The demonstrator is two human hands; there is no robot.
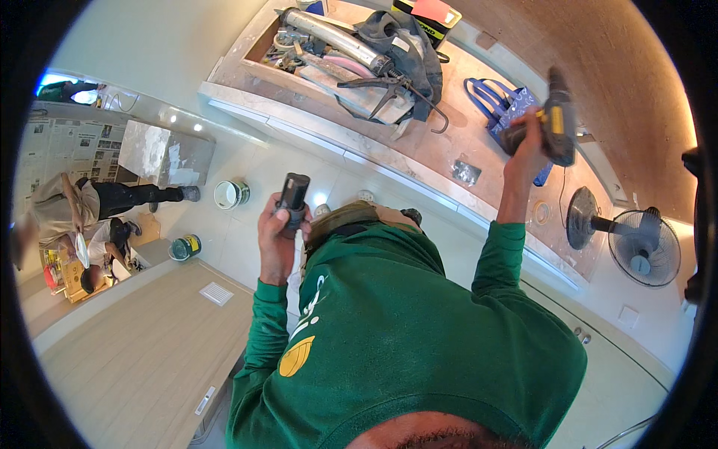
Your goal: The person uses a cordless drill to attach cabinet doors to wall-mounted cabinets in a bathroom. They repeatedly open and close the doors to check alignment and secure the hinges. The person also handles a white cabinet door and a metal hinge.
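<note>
In my left hand is a black battery pack, held upright with my fingers wrapped round it. My right hand grips a dark cordless drill with a yellow panel, raised above the counter's right part. A blue patterned bag lies on the counter just behind the drill. Farther left on the counter, a silver caulking gun lies across a wooden tray of tools and a dark cloth. A small plastic packet lies below the bag.
A fan and a tape roll are on the counter's right end. Two buckets stand on the floor. At left, two other people work near a plastered box. A pale wooden door fills the lower left.
</note>
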